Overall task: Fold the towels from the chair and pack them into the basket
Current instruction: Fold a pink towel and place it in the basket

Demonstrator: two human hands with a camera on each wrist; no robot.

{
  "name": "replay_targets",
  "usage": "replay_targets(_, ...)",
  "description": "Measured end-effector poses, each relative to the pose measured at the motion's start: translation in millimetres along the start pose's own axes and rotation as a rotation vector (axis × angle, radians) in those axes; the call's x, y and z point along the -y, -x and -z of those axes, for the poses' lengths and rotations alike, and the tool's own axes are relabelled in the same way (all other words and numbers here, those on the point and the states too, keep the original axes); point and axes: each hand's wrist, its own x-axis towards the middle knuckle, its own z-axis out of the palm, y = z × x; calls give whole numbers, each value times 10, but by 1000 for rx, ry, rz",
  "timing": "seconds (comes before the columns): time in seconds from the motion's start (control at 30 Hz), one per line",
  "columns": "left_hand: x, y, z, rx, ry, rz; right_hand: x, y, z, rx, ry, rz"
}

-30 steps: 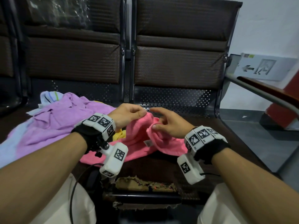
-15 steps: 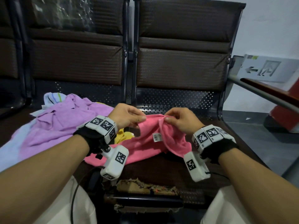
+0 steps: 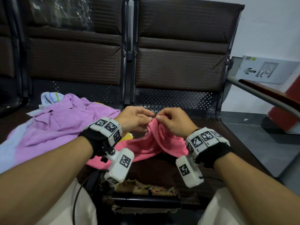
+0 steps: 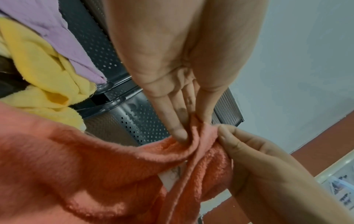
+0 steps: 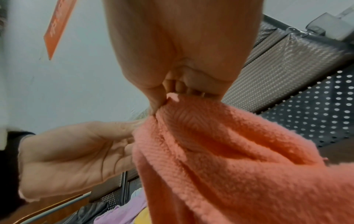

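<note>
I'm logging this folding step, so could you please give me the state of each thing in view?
pink towel: unfolded, top edge bunched and lifted
left hand: pinches the pink towel's edge
right hand: pinches the same edge
purple towel: crumpled on the seat
yellow towel: crumpled, partly covered

The basket is outside every view. The label [image 4: 169,180] sewn to the pink towel [image 3: 146,143] is mostly folded under the cloth, and its print is too small to read. The yellow towel [image 3: 128,137] is nearly all covered by the left hand [image 3: 133,120] and the purple towel [image 3: 65,120]. The striped towel [image 3: 48,97] shows one corner only. The pale blue towel [image 3: 6,146] is cut off by the left edge. The fingertips of the right hand [image 3: 172,120] are buried in pink cloth. The wall sign [image 3: 266,71] is cut off by the right edge.
</note>
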Motion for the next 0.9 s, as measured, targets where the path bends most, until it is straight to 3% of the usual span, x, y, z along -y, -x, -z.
replay_targets(0.23, -10, 6, -41, 8, 64, -6, -30, -33, -26, -24, 9, -43)
replay_targets(0.6, 5, -55, 84, -100, -163, -143, -109, -1, 23, 64, -86, -55)
replay_targets(0.77, -104, -22, 261, -237, 72, -141, -288, 75, 202, 315, 366, 35)
replay_targets(0.9, -154, 3, 403, -325, 276, -159, -389, 124, 334, 445, 586, -39)
